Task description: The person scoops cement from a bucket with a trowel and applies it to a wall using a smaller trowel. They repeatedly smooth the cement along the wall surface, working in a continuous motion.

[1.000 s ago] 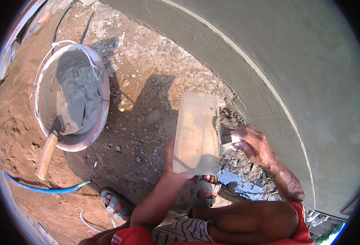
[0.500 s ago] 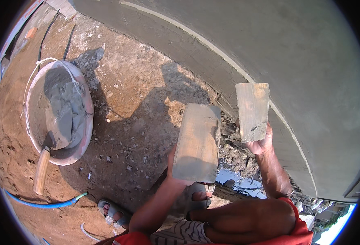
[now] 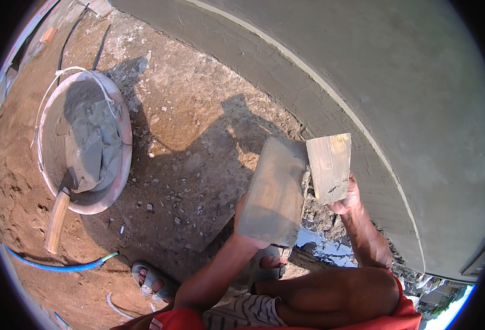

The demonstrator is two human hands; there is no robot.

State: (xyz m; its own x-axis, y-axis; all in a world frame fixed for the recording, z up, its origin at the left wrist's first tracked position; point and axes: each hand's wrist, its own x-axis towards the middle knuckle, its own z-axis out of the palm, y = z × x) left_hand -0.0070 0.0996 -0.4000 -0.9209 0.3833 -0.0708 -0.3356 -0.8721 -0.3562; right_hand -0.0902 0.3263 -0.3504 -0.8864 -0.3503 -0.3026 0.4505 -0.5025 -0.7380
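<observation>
My left hand [image 3: 249, 240] is closed round the near end of a broad wooden mortar board [image 3: 274, 190]. Its flat upper face is smeared grey, and a ragged line of mortar shows along its right edge. A smaller rectangular wooden float [image 3: 329, 169] is gripped by my right hand [image 3: 349, 199], whose fingers are partly hidden behind it. The float's left edge appears against or just over the board's right edge; whether they touch I cannot tell. To the right rises a grey, freshly plastered wall [image 3: 418, 110] with a pale raised ledge line [image 3: 330, 91].
At the left stands a bucket [image 3: 125, 165] of wet mortar [image 3: 102, 129] with a wooden-handled trowel [image 3: 57, 223] leaning in it. A blue hose [image 3: 55, 267] lies nearer me. Puddled water [image 3: 325, 247] and mud lie along the wall's foot, beside my sandalled feet.
The float has come left and nearer to me, closing the gap to the mortar board. The board has tilted and shifted slightly right. The view has turned a little.
</observation>
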